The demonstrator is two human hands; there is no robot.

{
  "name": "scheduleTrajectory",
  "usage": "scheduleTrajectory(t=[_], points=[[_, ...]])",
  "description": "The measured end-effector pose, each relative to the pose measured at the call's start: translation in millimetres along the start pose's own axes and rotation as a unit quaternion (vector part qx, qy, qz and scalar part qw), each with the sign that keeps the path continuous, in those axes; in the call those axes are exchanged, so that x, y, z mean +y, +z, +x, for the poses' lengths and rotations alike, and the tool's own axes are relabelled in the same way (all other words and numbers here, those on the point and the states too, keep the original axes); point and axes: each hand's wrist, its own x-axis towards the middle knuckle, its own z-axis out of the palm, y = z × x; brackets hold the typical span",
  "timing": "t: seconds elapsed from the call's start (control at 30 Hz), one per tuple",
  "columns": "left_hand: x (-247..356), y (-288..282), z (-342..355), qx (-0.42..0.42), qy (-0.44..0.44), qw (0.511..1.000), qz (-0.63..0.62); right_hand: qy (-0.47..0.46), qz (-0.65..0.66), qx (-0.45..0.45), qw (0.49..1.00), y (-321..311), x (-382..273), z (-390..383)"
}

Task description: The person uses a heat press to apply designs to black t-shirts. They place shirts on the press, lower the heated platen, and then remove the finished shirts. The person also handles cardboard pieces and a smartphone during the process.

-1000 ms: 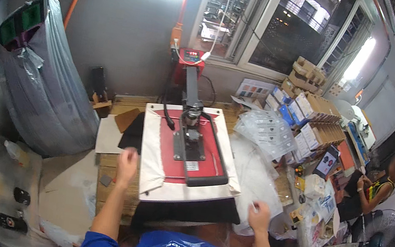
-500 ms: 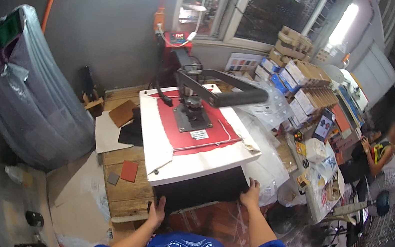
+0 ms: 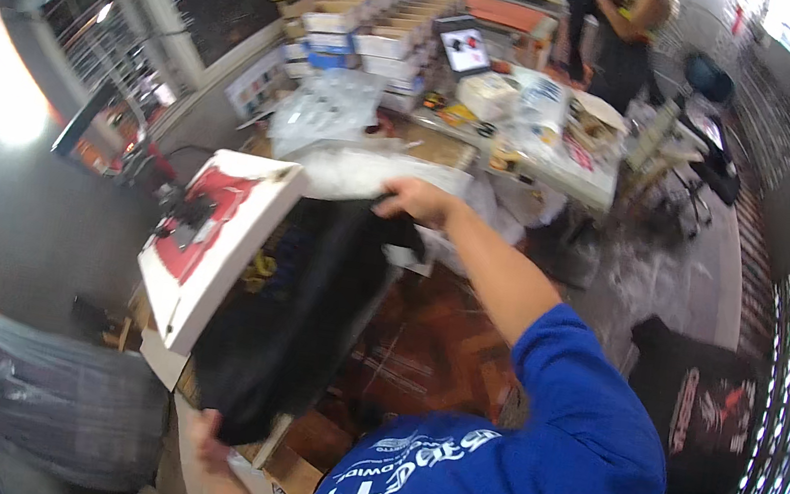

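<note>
A black cloth [image 3: 305,315] stretches between my two hands beside the heat press. My right hand [image 3: 417,200] grips its far edge, fingers closed over the fabric. At the near end, my left hand [image 3: 211,444] is closed on the other edge, a little blurred. Part of the cloth lies under the raised white and red upper plate [image 3: 253,212] of the press, whose handle [image 3: 90,118] stands up at the back left. A yellow and blue print [image 3: 260,272] shows on the cloth next to the plate. Whether the cloth is a whole shirt I cannot tell.
Plastic bags [image 3: 328,111] and rows of cardboard boxes [image 3: 387,18] stand behind. A cluttered table [image 3: 586,183] holds a phone [image 3: 465,50]. Another person [image 3: 633,23] is at the back. A printed black garment [image 3: 705,412] is at right; a plastic-wrapped bundle [image 3: 70,404] stands at left.
The press's upper plate has lifted and its handle has swung up. Both hands now hold the cloth, with the right hand raised. My view has turned to the right.
</note>
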Motion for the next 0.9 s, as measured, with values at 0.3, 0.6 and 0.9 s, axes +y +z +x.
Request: scheduleTrajectory(t=[0.3, 0.6, 0.9], points=[[265.7, 220.3, 6.6, -0.358, 0.374, 0.842, -0.154, -0.421, 0.310, 0.400, 0.753, -99.5, -94.4, -345.0], [207.6, 675.7, -218.6, -0.756, 0.078, 0.607, -0.234, -0.379, -0.342, 0.783, 0.355, 156.5, -185.6, -821.5], [-14.1, 842.7, -510.0, -0.899, -0.074, 0.382, 0.200, 0.127, -0.172, 0.881, 0.422, 277.7, -0.9, -818.1]])
